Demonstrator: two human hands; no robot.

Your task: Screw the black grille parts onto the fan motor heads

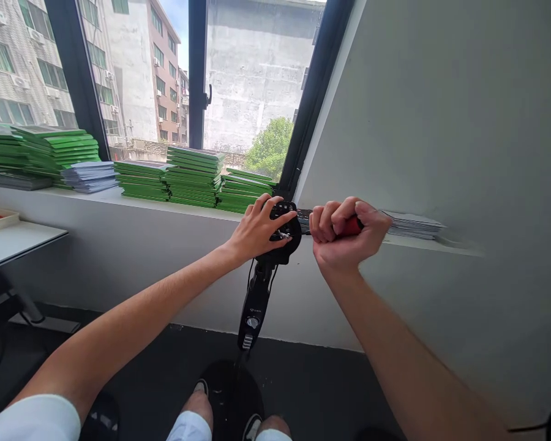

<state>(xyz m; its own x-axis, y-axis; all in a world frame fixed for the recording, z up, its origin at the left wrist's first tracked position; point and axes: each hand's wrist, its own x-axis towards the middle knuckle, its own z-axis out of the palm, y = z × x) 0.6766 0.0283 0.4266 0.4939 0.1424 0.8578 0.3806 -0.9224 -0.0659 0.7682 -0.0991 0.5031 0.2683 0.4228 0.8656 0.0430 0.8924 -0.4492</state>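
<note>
A black stand fan with no cage or blades showing is in front of me, its round motor head (294,237) at windowsill height. My left hand (259,228) grips that head from the left, fingers spread over its face and the thumb near a small silver metal part at its centre. My right hand (349,229) is wrapped around the red handle of a screwdriver (350,226). The screwdriver lies level and points left toward the side of the motor head; I cannot make out whether its tip touches. Below, the fan's post (252,318) carries a dial and buttons.
Stacks of green booklets (193,177) and white papers (92,176) line the windowsill (73,199). More paper (413,225) lies behind my right hand. A white table (22,236) juts in at left. The fan's round base (232,392) stands between my feet.
</note>
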